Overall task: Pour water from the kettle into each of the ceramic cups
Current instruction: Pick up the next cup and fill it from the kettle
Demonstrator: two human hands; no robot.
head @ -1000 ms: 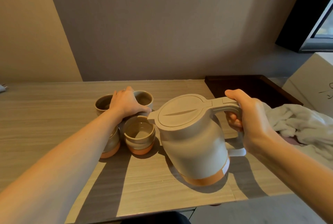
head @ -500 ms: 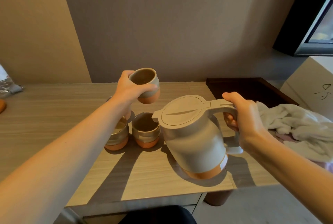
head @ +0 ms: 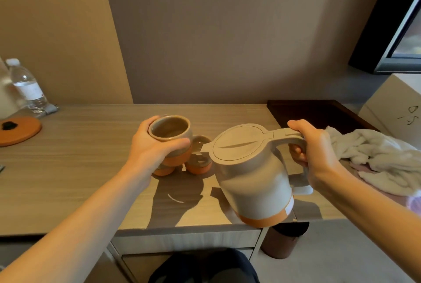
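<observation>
Three cups: one [head: 169, 133] held aloft, contents unclear; kettle [head: 252, 175] lidded

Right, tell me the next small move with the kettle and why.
Probably tip the kettle further so its spout comes over the lifted cup. The left hand holds that cup up beside the spout, mouth open, and the right hand grips the handle, but no water is flowing yet.

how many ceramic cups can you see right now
3. One cup is held up in the left hand; a second stands on the desk by the kettle's spout; a third peeks out beneath the held cup. Others may be hidden.
</observation>
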